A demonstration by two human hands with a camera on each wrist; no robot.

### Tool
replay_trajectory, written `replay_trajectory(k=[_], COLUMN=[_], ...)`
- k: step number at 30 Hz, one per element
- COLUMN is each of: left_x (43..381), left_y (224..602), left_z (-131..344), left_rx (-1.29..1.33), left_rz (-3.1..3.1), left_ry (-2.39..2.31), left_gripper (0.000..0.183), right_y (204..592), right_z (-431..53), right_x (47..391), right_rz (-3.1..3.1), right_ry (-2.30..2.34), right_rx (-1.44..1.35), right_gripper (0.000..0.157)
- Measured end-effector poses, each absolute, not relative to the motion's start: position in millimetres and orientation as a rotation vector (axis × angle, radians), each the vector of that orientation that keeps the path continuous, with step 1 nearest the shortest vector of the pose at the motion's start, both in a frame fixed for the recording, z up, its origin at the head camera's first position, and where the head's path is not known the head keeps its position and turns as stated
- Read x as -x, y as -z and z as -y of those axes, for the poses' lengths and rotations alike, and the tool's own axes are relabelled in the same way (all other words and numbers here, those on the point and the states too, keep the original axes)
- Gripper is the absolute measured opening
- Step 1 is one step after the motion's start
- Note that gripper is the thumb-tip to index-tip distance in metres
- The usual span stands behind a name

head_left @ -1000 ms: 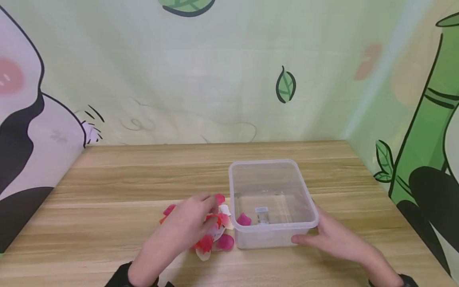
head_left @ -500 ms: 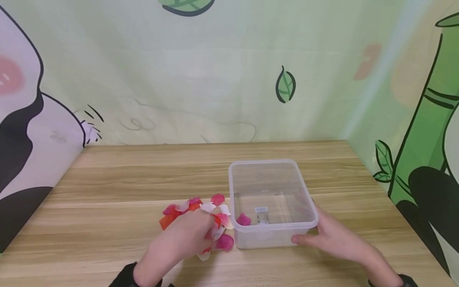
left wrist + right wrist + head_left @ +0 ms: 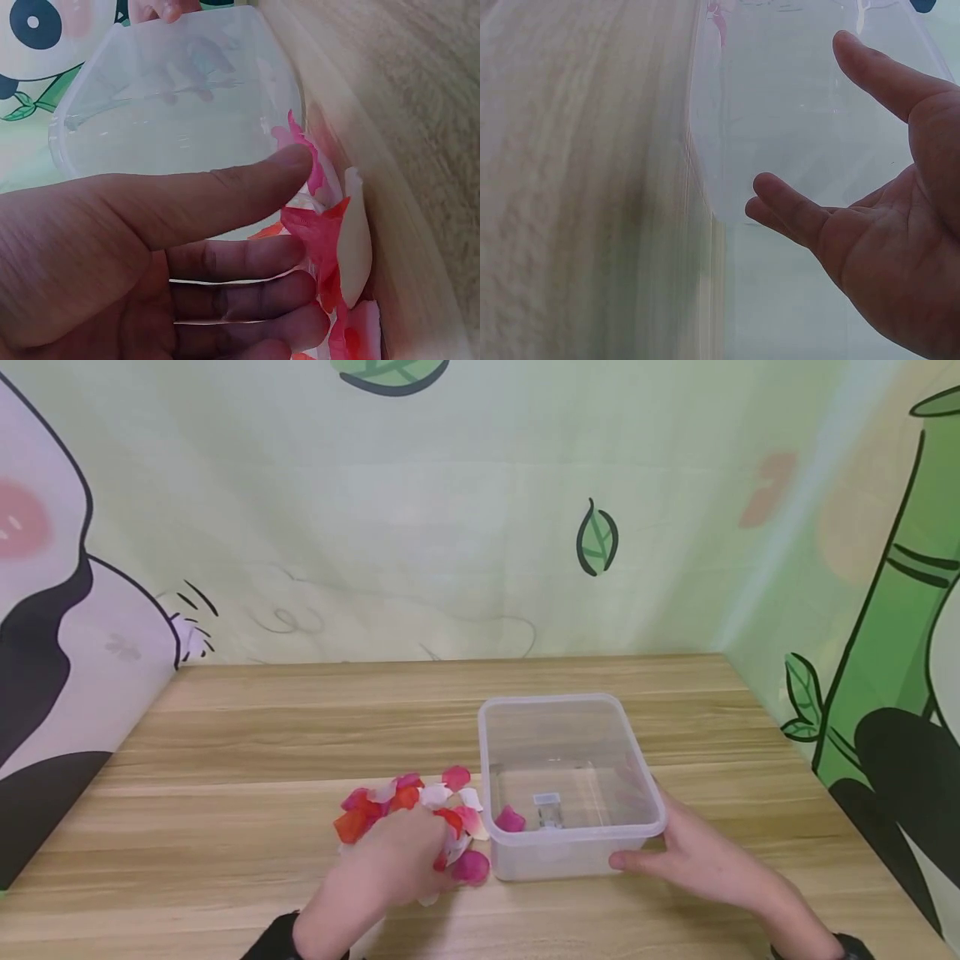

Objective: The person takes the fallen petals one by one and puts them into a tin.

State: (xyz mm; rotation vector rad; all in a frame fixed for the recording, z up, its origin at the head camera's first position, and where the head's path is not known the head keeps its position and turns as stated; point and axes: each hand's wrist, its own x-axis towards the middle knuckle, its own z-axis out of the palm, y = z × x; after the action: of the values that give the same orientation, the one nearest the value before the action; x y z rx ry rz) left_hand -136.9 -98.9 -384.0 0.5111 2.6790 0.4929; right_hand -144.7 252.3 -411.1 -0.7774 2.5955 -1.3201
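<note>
In the head view my left hand (image 3: 393, 853) reaches down into a pile of fake flower petals (image 3: 352, 825) in red, pink and white, left of a clear plastic box (image 3: 555, 860). The left wrist view has its thumb and fingers fairly straight and apart, with the fingertips touching red and white petals (image 3: 355, 255). Nothing is visibly pinched, though some fingertips are partly hidden. At the box's right front corner rests my right hand (image 3: 708, 856), thumb at the front wall and fingers along the side, extended. One magenta petal (image 3: 510, 818) lies inside the box near its left wall.
A pale square label or patch (image 3: 547, 799) shows at the box's bottom. The wooden table (image 3: 300, 718) reaches back to a cartoon-printed cloth backdrop (image 3: 420, 527), which also lines both sides.
My left hand has lowered and drawn slightly nearer over the petals, uncovering red and pink ones at the back of the pile. The right hand and box have stayed put.
</note>
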Motion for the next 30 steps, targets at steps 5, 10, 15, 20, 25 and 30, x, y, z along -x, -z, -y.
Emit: replay_trajectory(k=[5, 10, 15, 20, 25, 30], left_x=[137, 137, 138, 139, 139, 140], left_y=[385, 386, 386, 385, 380, 375], left_z=[99, 99, 100, 100, 99, 100], left_rx=[-0.486, -0.509, -0.608, -0.598, -0.548, -0.529], left_rz=[-2.668, -2.678, -2.727, -2.732, -2.714, -2.695], left_ry=[-0.505, -0.505, -0.479, -0.477, -0.488, -0.478], left_gripper=[0.034, 0.031, 0.032, 0.028, 0.024, 0.021], right_y=[411, 411, 411, 411, 410, 411], right_z=[-252, -252, -252, -252, -252, -252], right_x=[145, 145, 145, 144, 144, 144], right_rz=[-2.598, -2.592, -2.603, -2.613, -2.612, -2.592], right_ry=[1.314, 1.316, 1.308, 1.305, 1.311, 1.333], right_rx=[0.773, 0.776, 0.775, 0.772, 0.768, 0.762], right_gripper=[0.112, 0.112, 0.112, 0.113, 0.114, 0.115])
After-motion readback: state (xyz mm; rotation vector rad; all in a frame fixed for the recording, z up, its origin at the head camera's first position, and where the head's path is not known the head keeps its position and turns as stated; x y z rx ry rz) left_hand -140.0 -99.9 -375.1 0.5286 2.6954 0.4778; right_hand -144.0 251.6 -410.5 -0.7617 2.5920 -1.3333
